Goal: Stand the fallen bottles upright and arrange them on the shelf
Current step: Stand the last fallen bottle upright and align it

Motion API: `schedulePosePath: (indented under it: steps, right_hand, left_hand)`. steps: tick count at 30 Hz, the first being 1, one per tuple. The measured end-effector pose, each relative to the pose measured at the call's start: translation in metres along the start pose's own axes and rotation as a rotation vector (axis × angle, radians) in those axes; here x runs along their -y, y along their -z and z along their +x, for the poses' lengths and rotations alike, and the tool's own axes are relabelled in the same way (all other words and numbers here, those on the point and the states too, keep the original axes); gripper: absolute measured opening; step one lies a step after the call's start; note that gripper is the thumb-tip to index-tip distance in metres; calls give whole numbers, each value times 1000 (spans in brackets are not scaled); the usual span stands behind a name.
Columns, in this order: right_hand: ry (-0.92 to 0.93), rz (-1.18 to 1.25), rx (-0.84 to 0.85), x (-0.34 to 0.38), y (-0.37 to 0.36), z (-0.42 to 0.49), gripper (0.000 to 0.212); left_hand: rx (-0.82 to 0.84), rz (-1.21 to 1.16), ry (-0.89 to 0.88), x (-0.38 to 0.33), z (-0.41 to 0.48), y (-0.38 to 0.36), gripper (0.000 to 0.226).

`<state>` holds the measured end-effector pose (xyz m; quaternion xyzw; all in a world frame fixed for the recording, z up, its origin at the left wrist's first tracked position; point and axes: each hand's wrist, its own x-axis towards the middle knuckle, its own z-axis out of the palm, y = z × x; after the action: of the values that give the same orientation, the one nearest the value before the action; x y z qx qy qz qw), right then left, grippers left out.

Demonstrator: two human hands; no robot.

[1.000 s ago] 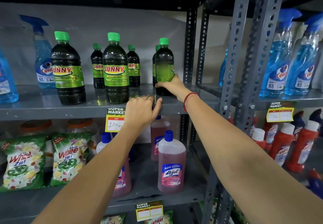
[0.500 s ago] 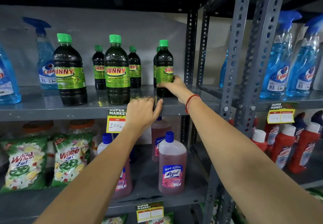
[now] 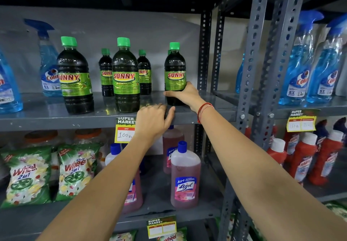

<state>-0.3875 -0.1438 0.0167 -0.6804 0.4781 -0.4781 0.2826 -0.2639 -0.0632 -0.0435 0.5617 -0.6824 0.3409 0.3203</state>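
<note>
Several dark Sunny bottles with green caps stand upright on the grey upper shelf [image 3: 56,120]. My right hand [image 3: 185,95] grips the base of the rightmost Sunny bottle [image 3: 175,71], whose label faces me. My left hand [image 3: 153,121] rests on the shelf's front edge just below and left of that bottle, fingers curled over the lip. Two big Sunny bottles stand in front, one at the left [image 3: 75,77] and one in the middle [image 3: 125,75]. Two smaller-looking ones [image 3: 106,73] stand behind them.
Blue Colin spray bottles stand at the far left [image 3: 49,66] and on the right-hand rack [image 3: 298,67]. A perforated grey upright [image 3: 262,52] divides the racks. Below are pink Lizol bottles [image 3: 185,176], green Wheel packets [image 3: 28,175], red bottles [image 3: 304,161] and a price tag [image 3: 124,129].
My right hand has turned the rightmost bottle, so its Sunny label now faces the front. My left hand stays on the shelf edge.
</note>
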Motion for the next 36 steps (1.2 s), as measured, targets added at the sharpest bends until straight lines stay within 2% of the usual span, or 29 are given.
schedulePosePath:
  steps: [6, 9, 12, 16, 17, 20, 24, 36]
  right_hand:
    - [32, -44, -30, 4, 4, -24, 98]
    - [38, -39, -23, 5, 8, -30, 92]
    - [26, -36, 2, 2, 14, -32, 97]
    - [24, 0, 78, 2, 24, -34, 113]
    - [25, 32, 112, 2, 29, -35, 109]
    - [14, 120, 247, -5, 48, -35, 73]
    - [39, 146, 349, -14, 63, -37, 43]
    - [122, 120, 342, -18, 64, -39, 41]
  left_hand:
    - [24, -15, -44, 1, -1, 7, 63]
    - [84, -31, -40, 3, 1, 12, 69]
    - [216, -124, 51, 6, 11, 18, 62]
    - [395, -349, 195, 5, 25, 28, 65]
    - [419, -426, 207, 6, 28, 28, 63]
    - [462, -623, 226, 10, 34, 25, 53]
    - [517, -784, 273, 16, 39, 18, 53]
    - [507, -895, 298, 16, 41, 15, 53]
